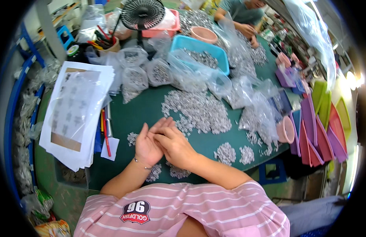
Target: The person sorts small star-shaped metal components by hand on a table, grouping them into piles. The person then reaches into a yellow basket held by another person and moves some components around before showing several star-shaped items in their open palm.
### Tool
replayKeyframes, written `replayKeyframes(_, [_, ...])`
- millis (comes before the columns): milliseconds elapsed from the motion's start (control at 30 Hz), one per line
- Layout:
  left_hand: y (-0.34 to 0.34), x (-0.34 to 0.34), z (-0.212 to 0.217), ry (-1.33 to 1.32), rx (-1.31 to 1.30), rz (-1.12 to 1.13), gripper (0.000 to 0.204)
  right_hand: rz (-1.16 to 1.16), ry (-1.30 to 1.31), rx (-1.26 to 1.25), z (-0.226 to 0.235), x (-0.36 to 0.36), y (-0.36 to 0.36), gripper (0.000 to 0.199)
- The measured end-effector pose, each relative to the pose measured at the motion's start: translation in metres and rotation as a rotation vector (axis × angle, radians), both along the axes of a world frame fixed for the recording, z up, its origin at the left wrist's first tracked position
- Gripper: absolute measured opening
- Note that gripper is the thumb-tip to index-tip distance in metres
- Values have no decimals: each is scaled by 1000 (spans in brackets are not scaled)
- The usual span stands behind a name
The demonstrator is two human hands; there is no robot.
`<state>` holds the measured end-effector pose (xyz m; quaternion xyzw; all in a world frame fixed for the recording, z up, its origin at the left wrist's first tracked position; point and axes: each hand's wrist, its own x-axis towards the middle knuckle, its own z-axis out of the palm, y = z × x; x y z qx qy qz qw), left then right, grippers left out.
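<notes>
My left hand [148, 145] is turned palm up with its fingers stretched out, above the near edge of the green table. Over that palm reaches my right hand [178, 149], its fingertips bent together against the left fingers. Whatever lies between them is too small or hidden to make out. Just beyond both hands spreads a large pile of small silver metal pieces [200, 110]. Smaller heaps sit around my wrists: one heap [132, 138] left of my left hand, another heap [154, 173] below it, and two more, a heap [225, 153] and a heap [246, 155], to the right.
Clear bags of silver pieces [134, 81] and a blue basin [224, 63] stand farther back. Printed sheets [76, 114] and pens [106, 132] lie left. A black fan [142, 15] stands behind. Colourful bins [309, 122] and a pink cup [285, 129] are right. A co-worker [246, 17] sits far right.
</notes>
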<state>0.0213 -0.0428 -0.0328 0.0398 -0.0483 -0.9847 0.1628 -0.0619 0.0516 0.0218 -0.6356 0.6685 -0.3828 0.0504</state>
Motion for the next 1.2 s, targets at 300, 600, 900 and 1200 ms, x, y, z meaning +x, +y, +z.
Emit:
replayKeyframes(300, [0,-3,5,-11,102,-31,59,129,-79,-104,-13,7,13,38])
replayKeyframes(600, [10,-17,29,123,318,-49,57,-406,-129,-172,6,-25,49,34])
replayKeyframes(900, [19,-11,25,94,231,-77,63,-245,-72,-214,2,-4,42,43])
replayKeyframes(1200, [20,-8,32,104,193,-92,70,-275,-44,-138,2,0,41,52])
